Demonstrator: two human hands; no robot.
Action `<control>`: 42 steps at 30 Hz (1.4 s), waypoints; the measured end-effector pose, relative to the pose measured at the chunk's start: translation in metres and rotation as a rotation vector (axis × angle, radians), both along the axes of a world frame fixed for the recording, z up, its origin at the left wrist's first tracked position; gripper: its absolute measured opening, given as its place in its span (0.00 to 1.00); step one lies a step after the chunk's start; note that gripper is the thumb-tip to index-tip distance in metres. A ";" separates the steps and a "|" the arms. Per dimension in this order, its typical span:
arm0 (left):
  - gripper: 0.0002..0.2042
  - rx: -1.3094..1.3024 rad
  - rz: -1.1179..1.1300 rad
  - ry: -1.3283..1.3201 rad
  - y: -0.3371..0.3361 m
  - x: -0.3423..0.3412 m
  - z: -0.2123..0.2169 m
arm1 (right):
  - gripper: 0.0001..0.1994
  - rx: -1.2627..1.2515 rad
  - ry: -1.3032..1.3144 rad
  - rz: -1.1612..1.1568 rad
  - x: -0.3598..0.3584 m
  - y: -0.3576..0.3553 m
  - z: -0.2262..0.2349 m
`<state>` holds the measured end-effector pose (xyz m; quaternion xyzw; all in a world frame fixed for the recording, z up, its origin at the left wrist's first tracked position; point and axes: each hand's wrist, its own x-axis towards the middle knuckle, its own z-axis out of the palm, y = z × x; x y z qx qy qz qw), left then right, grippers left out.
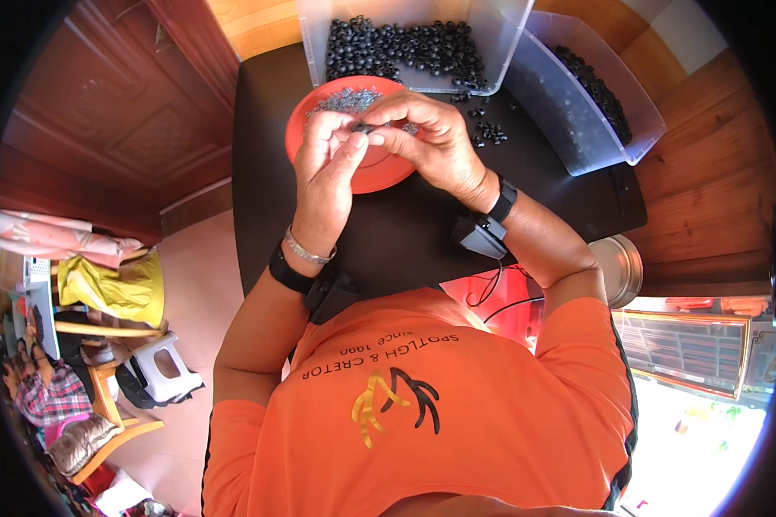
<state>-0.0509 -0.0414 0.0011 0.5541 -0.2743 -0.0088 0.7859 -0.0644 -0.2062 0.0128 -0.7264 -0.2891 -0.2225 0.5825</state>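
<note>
Over a round red plate [379, 179], my hands meet with their fingertips together. A small black part [362, 127] is pinched between the thumb and fingers of my left hand [326, 177]. My right hand [440, 142] is closed in a pinch right beside it, its fingertips touching or nearly touching the part. Whatever is between the right fingertips is too small to make out. Many small silvery metal pieces [347, 100] lie in a heap on the plate's far side, just beyond my fingers.
A clear plastic bin [422, 89] of round black parts stands behind the plate. Another translucent bin [547, 112] of black parts is at the right. Loose black parts [491, 132] lie on the dark table [272, 198]. A grey-white stool [162, 369] stands at left.
</note>
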 end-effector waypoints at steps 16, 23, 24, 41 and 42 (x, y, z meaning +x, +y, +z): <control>0.10 -0.010 -0.043 0.018 -0.002 -0.005 0.002 | 0.05 0.032 0.111 0.139 -0.003 -0.009 0.017; 0.09 -0.033 0.000 0.086 0.001 0.000 0.001 | 0.06 -0.319 -0.616 -1.067 -0.001 -0.104 0.082; 0.09 -0.013 -0.004 0.101 0.002 0.000 0.000 | 0.06 -0.254 -0.513 -1.175 -0.019 -0.084 0.108; 0.09 0.050 -0.054 0.148 0.001 0.000 0.001 | 0.08 -1.131 0.281 -0.793 0.045 -0.134 -0.013; 0.09 0.053 -0.058 0.154 0.001 0.000 0.001 | 0.08 -1.131 0.281 -0.792 0.047 -0.135 -0.016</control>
